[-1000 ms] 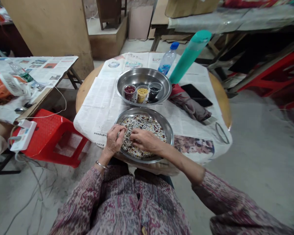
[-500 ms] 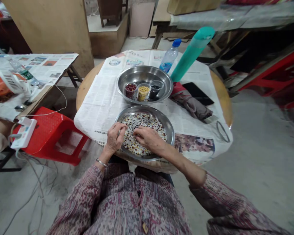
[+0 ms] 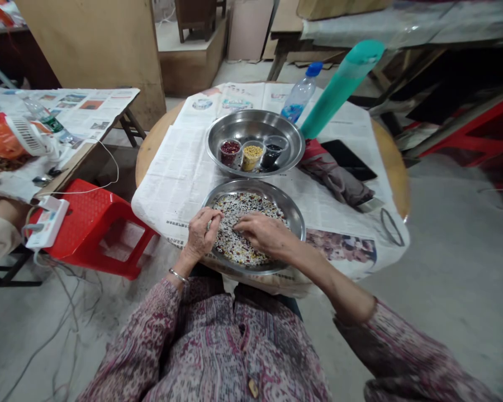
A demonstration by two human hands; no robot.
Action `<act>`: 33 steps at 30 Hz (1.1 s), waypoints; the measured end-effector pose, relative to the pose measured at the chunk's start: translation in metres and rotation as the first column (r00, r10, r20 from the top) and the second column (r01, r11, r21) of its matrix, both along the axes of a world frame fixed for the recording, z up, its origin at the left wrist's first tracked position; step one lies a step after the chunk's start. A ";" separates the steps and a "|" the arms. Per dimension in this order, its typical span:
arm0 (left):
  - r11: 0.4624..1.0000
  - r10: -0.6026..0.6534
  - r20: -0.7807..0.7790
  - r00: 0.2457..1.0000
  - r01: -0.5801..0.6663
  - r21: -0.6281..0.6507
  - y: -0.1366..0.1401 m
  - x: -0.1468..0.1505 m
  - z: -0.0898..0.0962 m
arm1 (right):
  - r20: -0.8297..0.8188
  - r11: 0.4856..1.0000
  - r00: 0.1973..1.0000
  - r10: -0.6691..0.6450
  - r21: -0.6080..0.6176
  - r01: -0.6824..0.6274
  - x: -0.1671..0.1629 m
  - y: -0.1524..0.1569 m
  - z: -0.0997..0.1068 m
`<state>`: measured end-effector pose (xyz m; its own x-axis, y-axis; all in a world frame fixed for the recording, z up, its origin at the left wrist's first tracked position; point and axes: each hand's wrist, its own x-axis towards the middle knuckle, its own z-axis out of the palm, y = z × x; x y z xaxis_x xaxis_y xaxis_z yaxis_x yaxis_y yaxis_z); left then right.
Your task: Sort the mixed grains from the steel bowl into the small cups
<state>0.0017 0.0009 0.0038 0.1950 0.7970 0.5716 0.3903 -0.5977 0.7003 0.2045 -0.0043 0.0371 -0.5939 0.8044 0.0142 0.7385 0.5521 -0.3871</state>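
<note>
- Left hand (image 3: 202,233) curled, fingertips pinched over mixed beans (image 3: 245,215) in steel tray (image 3: 295,212).
- Right hand (image 3: 265,234) flat, fingers narrow, touching beans.
- Newspaper (image 3: 180,173) print on worktop (image 3: 148,148) unreadable.

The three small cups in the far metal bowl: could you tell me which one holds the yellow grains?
The middle cup holds them; the left cup holds red grains, the right cup dark ones.
</note>
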 end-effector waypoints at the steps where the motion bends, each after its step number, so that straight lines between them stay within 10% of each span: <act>1: 1.000 0.002 0.002 1.000 -0.002 0.001 0.000 0.000 0.000 | -0.020 0.998 0.999 -0.043 0.053 0.044 -0.003 0.007 -0.002; 6: 1.000 0.011 -0.002 1.000 -0.011 -0.003 0.000 0.000 0.000 | -0.018 0.943 0.959 -0.283 0.179 0.281 -0.023 0.031 -0.008; 13: 1.000 0.003 0.003 1.000 -0.003 -0.002 0.001 0.000 -0.001 | -0.006 0.997 0.998 -0.063 0.037 0.063 -0.024 0.023 -0.011; 21: 1.000 0.004 0.021 1.000 -0.004 0.002 0.001 0.001 -0.001 | 0.068 0.896 0.896 -0.438 0.110 0.430 0.037 0.019 -0.007; 33: 1.000 0.012 -0.036 0.999 -0.012 0.013 0.002 0.001 0.002 | -0.389 0.989 0.910 -0.145 -0.088 0.120 -0.016 -0.001 -0.008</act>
